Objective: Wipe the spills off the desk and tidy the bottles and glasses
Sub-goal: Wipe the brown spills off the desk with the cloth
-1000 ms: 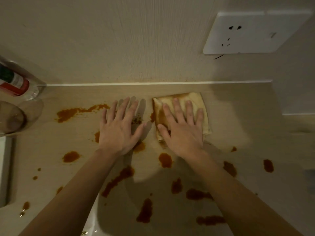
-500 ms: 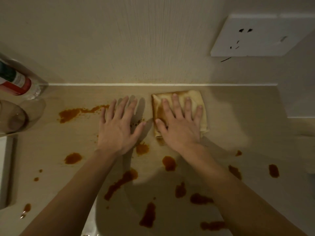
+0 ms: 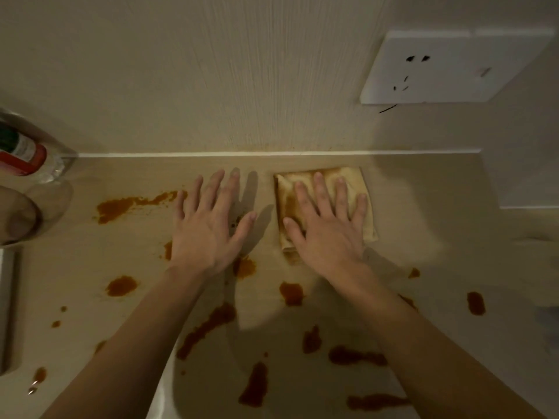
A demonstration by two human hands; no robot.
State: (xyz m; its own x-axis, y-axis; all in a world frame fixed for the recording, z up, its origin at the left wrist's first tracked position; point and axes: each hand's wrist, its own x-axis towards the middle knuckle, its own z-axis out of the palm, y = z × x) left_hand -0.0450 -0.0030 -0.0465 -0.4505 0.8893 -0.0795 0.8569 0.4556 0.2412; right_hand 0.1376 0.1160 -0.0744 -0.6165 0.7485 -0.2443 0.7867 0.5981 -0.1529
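Note:
A pale wooden desk (image 3: 423, 237) is spattered with several orange-brown spills (image 3: 133, 204). My right hand (image 3: 326, 228) lies flat, fingers spread, pressing a folded yellow cloth (image 3: 363, 189) stained brown, close to the back wall. My left hand (image 3: 208, 225) rests flat and empty on the desk just left of the cloth, partly over a spill. A clear bottle with a red and green label (image 3: 27, 152) and a clear glass (image 3: 27, 213) stand at the far left edge.
The wall rises straight behind the desk, with a white socket plate (image 3: 447, 68) at upper right. A metal-edged object (image 3: 6, 306) sits at the left border. More spills (image 3: 254, 385) lie between my forearms, near the front.
My right hand has pushed the cloth slightly toward the back wall. My left hand has stayed flat in about the same spot.

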